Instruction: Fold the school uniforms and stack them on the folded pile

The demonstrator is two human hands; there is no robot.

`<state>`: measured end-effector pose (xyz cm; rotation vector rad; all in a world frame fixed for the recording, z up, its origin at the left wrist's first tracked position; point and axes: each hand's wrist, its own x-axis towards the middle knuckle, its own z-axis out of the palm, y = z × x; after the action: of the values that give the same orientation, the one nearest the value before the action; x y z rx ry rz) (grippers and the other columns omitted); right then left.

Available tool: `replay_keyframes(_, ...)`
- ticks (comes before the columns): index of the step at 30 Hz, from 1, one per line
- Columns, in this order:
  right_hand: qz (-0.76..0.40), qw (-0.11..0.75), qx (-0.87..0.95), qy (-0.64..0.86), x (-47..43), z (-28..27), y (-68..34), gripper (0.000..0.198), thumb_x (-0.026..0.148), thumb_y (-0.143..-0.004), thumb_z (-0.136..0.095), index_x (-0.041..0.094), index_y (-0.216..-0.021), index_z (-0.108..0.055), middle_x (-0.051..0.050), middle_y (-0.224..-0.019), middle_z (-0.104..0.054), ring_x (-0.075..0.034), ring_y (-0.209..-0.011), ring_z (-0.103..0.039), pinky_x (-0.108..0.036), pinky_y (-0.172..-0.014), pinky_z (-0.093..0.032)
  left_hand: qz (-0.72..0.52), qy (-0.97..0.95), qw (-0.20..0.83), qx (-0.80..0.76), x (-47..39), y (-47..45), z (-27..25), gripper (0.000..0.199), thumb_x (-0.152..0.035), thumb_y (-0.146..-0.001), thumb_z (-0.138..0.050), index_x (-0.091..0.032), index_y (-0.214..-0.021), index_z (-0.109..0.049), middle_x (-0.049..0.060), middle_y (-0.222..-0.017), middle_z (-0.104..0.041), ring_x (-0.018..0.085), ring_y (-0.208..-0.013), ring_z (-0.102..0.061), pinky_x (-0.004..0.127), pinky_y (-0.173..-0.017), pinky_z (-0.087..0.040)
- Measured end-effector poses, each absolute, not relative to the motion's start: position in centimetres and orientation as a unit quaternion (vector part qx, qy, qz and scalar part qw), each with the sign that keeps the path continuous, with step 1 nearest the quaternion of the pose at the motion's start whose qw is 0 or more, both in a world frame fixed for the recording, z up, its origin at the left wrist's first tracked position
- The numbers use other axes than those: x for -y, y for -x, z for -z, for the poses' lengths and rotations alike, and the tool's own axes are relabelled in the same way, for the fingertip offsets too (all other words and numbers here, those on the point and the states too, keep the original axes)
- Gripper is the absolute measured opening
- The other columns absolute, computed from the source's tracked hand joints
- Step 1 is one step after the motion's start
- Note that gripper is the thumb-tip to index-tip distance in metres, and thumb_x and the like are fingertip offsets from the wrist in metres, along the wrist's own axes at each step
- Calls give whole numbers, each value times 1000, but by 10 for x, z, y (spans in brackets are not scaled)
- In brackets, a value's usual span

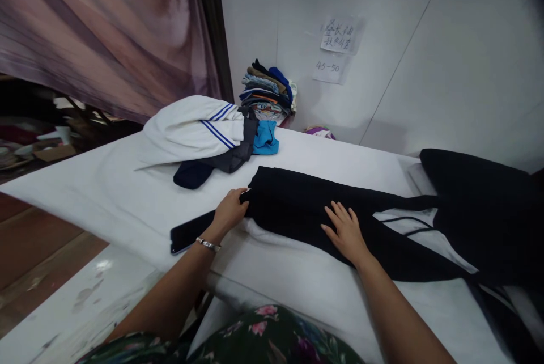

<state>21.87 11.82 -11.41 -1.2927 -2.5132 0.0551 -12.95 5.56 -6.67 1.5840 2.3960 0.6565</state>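
Note:
A long black garment (pixel 293 194) with an opening and thin straps toward its right part is spread across the white-covered table. My left hand (pixel 232 209), with a silver bracelet at the wrist, pinches the near corner of the garment's left end. My right hand (pixel 345 232) lies flat on the middle of the fabric, fingers spread. A dark phone-like slab (pixel 191 232) rests on the table beside my left hand, partly hidden by it.
Behind my left hand lie a white garment with blue stripes (pixel 191 128), dark clothes and a blue cloth (pixel 266 138). A folded clothing stack (pixel 267 92) stands by the wall. More black fabric (pixel 488 205) covers the table's right end. Handwritten sheets (pixel 338 35) hang above.

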Motion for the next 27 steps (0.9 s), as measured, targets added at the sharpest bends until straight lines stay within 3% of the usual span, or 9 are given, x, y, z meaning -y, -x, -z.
replay_keyframes(4,-19,158,878,452,-118,114,-218,52,45,-95,-41,19,-140,-47,-12,-150,-38,-28,-142,-29,-52,-114,-20,-243,-511,114,-817,-67,134,58,52,-39,-86,-46,-14,-131,-51,14,-129,-60,24,-103,-63,36,-93,-46)
replay_keyframes(7,-21,158,877,453,-118,114,-217,52,44,-95,-42,19,-140,-46,-12,-151,-38,-28,-142,-29,-52,-114,-20,-259,-475,170,-823,-86,135,50,66,-55,-85,-45,-8,-132,-50,21,-131,-58,31,-116,-58,40,-98,-41)
replay_keyframes(10,-23,155,877,455,-118,113,-216,52,44,-95,-43,19,-140,-46,-12,-151,-37,-28,-142,-29,-52,-115,-19,-272,-451,223,-821,-107,135,49,69,-59,-79,-54,-7,-125,-55,24,-131,-58,36,-124,-52,42,-101,-39)
replay_keyframes(14,-23,150,877,455,-118,112,-216,52,44,-95,-43,19,-141,-46,-12,-151,-37,-28,-142,-29,-52,-115,-20,-303,-428,263,-810,-124,136,52,67,-60,-71,-65,-10,-115,-60,23,-123,-64,34,-116,-59,38,-92,-45)
replay_keyframes(20,-25,146,874,462,-117,109,-214,51,41,-94,-46,19,-140,-47,-12,-151,-37,-28,-142,-28,-51,-115,-18,-340,-389,341,-786,-130,132,57,53,-53,-66,-73,-9,-95,-66,16,-88,-74,27,-80,-71,32,-67,-53)
replay_keyframes(27,-45,133,866,480,-111,96,-204,50,39,-94,-49,19,-140,-47,-13,-151,-36,-28,-142,-27,-52,-115,-17,-370,-430,310,-763,-134,131,40,47,-36,-64,-76,-14,-104,-63,10,-96,-73,24,-86,-69,29,-69,-53)
